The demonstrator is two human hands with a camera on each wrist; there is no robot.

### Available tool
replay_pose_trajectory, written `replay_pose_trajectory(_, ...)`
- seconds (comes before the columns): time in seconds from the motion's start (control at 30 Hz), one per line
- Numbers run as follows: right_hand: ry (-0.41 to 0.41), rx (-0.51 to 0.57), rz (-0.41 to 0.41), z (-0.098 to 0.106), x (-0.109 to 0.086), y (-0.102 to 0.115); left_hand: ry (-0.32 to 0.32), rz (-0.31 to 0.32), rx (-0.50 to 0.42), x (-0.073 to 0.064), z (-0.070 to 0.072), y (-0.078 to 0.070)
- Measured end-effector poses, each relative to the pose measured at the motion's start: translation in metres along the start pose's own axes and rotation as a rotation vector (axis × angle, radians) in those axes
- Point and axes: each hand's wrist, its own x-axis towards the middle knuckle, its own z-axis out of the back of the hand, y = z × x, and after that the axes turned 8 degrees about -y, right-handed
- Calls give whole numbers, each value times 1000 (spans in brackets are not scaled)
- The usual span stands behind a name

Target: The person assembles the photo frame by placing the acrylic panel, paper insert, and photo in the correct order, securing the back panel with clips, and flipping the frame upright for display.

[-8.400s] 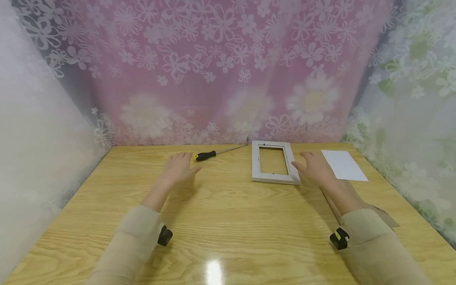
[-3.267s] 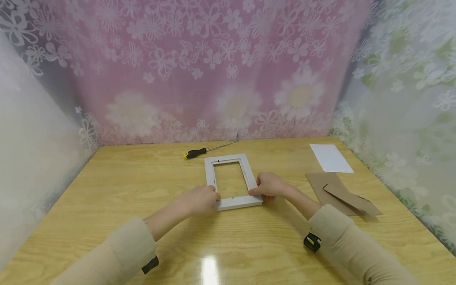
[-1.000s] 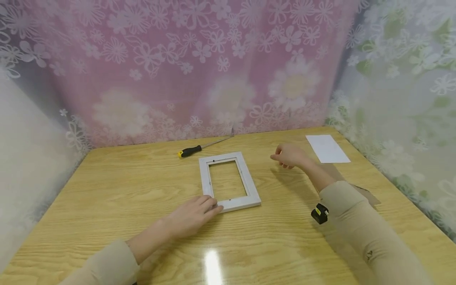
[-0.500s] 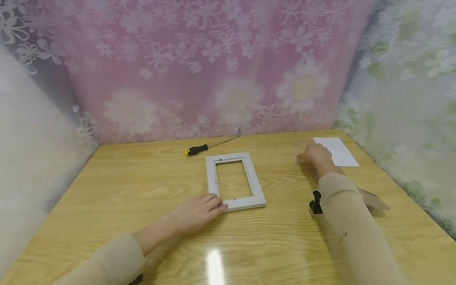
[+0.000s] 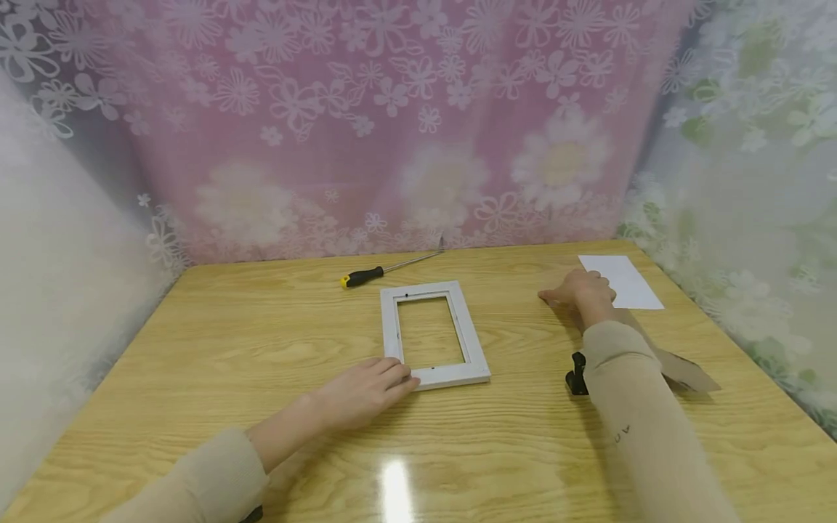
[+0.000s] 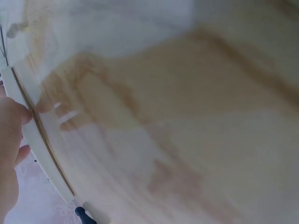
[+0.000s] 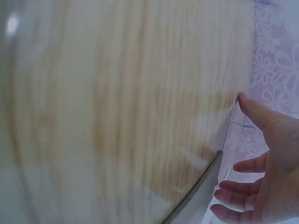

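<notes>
A white picture frame (image 5: pixel 471 341) lies on the wooden table, its opening showing the bare tabletop. My left hand (image 5: pixel 360 392) holds its near left corner, fingers over the top and thumb along the near edge. In the left wrist view, the thumb and fingers lie on the frame's white side (image 6: pixel 44 156). On the right, my right hand (image 5: pixel 584 294) reaches over a brown cardboard backing (image 5: pixel 686 370) with a raised flap. The right wrist view shows the thumb tip at the board's corner and the other fingers spread apart near its edge. My right arm hides much of the board.
Behind the frame lies a screwdriver (image 5: pixel 365 277) with a black and yellow handle. A white paper sheet (image 5: pixel 631 283) lies at the back right, partly behind my right hand. Floral curtains (image 5: pixel 425 181) stand along the table's back and sides.
The frame came from the right to the middle and was held with both hands. My right hand then left it and moved right to the cardboard; the left stayed on the frame.
</notes>
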Motion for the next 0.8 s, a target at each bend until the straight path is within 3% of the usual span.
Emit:
replay_pose_trajectory(0.23,7,55,-62,0,0,-1,-1,16,-16,-2,-2,-1)
replay_pose_trajectory(0.53,118,101,-61,17,-13,2,-5,26,-18,-3,-2,0)
replay_pose_trajectory(0.8,157,138,-166,16,-14,0,-21,26,-28,-2,-1,-1)
